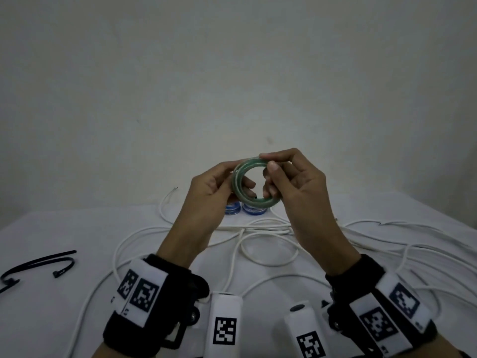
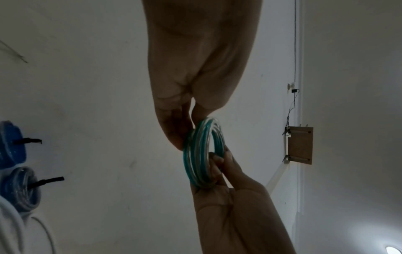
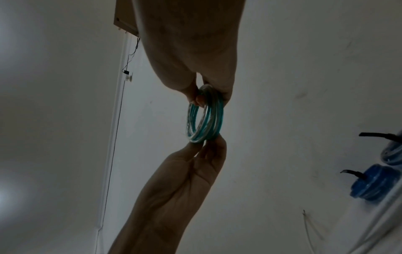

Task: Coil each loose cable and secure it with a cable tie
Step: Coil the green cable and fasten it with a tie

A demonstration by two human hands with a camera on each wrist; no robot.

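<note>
Green-and-clear cable [image 1: 254, 183], wound into a small coil, is pinched above the table [image 1: 51, 228] by the left hand [image 1: 209, 192] and right hand [image 1: 296, 182]; a black cable tie [image 1: 38, 263] (lying well to the left) is needed next, judged from the untied coil

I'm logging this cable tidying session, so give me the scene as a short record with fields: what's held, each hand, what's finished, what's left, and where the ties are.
held item: green translucent cable coil, lifted above the table, no tie visible on it
left hand: grips the coil's left side
right hand: pinches the coil's top right
finished: two blue coiled cables with black ties, standing at the table's far side
left to do: loose white cables spread over the white table
ties: black plastic cable ties lying at the table's left
</note>
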